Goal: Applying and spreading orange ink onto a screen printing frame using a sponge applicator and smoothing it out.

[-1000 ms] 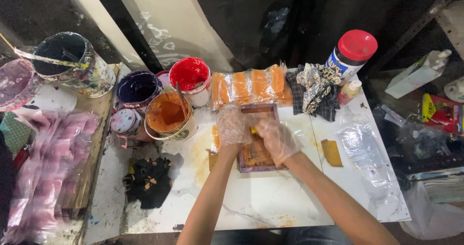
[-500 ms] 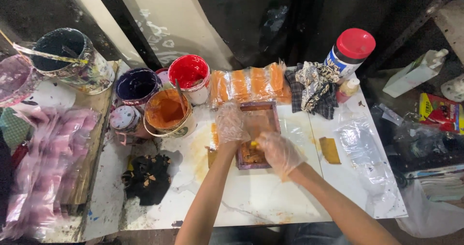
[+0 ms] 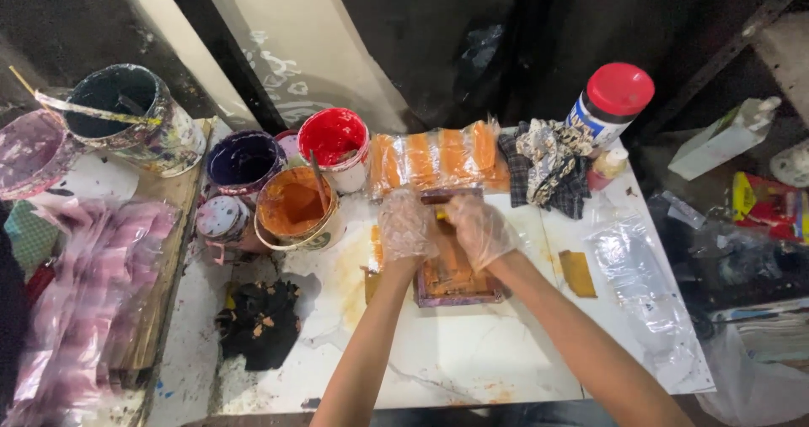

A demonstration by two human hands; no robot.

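Pressing side by side on the small frame (image 3: 455, 279), the left hand (image 3: 406, 227) and right hand (image 3: 478, 227) are gripping one tool at its 12 o'clock end, the frame's long axis running 12 to 6.

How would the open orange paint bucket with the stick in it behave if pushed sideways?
The orange paint bucket looks partly filled, so probably heavy and sloshy. Its wide base suggests sliding rather than tipping. The stick leaning inside would likely shift, and paint-smeared walls may be slippery to grip.
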